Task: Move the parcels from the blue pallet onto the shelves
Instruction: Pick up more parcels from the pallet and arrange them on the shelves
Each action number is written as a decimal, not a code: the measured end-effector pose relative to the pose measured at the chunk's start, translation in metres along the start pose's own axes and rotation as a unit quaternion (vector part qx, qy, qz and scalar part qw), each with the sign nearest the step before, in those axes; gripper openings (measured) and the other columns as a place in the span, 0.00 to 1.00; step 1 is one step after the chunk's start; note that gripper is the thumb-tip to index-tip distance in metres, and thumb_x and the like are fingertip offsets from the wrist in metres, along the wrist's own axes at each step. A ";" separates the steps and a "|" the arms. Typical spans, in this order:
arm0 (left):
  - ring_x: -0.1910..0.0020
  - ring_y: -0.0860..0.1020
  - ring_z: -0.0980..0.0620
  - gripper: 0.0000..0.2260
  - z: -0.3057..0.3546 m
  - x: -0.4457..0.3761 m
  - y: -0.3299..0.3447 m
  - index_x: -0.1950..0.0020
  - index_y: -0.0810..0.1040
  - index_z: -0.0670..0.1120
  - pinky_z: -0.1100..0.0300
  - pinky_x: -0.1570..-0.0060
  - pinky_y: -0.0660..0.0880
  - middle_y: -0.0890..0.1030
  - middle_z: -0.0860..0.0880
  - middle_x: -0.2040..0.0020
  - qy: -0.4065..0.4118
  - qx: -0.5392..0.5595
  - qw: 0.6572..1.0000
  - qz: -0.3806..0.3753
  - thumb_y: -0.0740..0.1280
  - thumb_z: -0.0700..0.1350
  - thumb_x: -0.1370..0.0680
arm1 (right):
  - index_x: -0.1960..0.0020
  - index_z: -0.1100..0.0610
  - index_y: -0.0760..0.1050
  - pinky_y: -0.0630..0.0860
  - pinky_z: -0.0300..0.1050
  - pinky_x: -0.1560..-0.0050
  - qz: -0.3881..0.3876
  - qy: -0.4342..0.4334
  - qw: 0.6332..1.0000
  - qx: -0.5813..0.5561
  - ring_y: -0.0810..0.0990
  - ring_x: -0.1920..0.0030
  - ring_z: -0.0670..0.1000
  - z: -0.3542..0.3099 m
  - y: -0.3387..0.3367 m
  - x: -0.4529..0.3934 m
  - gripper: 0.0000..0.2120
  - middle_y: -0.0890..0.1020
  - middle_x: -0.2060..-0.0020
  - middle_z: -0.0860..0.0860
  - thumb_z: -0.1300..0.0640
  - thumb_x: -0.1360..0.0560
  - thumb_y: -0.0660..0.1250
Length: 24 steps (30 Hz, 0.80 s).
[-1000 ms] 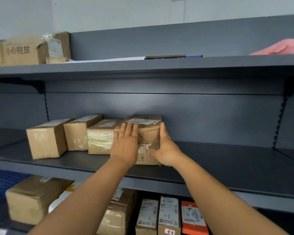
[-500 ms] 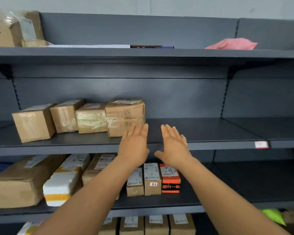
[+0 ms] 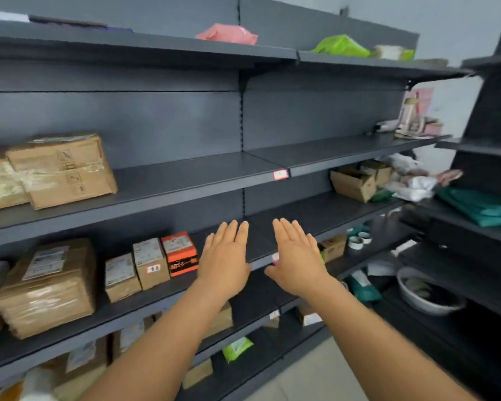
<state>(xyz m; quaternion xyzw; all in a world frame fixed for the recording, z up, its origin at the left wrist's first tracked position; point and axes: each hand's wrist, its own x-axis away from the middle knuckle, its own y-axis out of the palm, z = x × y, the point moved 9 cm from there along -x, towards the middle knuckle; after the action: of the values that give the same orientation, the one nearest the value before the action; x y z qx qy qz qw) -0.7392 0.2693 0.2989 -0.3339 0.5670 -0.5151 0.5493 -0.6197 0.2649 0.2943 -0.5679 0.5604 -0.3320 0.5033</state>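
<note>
Both grips hang spread and empty before the shelves: left hand (image 3: pixel 224 263), right hand (image 3: pixel 297 263), palms down (free, I judge, for another load). Beyond, the taped parcel (image 3: pixel 62 169) sits on the middle shelf (image 3: pixel 185 180). The blue pallet is out of view.

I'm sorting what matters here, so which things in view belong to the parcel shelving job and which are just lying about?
Job:
taped brown cardboard parcel on the dark grey metal shelf
left hand, empty
right hand, empty

Lying about:
pink plastic bag
green plastic bag
grey round basin
</note>
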 end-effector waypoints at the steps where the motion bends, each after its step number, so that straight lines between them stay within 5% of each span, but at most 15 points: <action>1: 0.22 0.45 0.48 0.38 0.021 0.001 0.008 0.21 0.44 0.49 0.51 0.25 0.46 0.47 0.49 0.21 0.015 0.007 1.000 -0.006 0.65 0.50 0.21 | 0.21 0.54 0.38 0.42 0.52 0.24 -0.001 0.019 1.000 0.001 0.39 0.23 0.52 0.021 -0.001 0.011 0.44 0.41 0.22 0.49 0.48 0.23 0.66; 12: 0.23 0.52 0.48 0.37 0.293 0.043 0.094 0.22 0.48 0.47 0.52 0.26 0.53 0.54 0.49 0.22 0.191 0.036 0.978 -0.075 0.66 0.53 0.22 | 0.21 0.54 0.42 0.46 0.53 0.23 0.017 0.197 0.980 0.006 0.42 0.22 0.53 0.262 -0.043 0.174 0.43 0.46 0.22 0.48 0.48 0.24 0.67; 24: 0.22 0.48 0.50 0.36 0.564 0.134 0.164 0.21 0.45 0.47 0.53 0.25 0.50 0.49 0.48 0.21 0.298 0.080 0.939 -0.153 0.63 0.53 0.21 | 0.21 0.54 0.41 0.45 0.53 0.25 0.004 0.343 0.939 0.004 0.42 0.22 0.53 0.476 -0.083 0.375 0.43 0.45 0.22 0.49 0.51 0.24 0.67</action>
<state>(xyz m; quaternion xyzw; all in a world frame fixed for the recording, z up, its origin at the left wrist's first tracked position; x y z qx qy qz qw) -0.1863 0.0604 0.1814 -0.2023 0.6037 -0.7125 0.2948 -0.0899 -0.0152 0.1722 -0.4159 0.6997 -0.5067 0.2840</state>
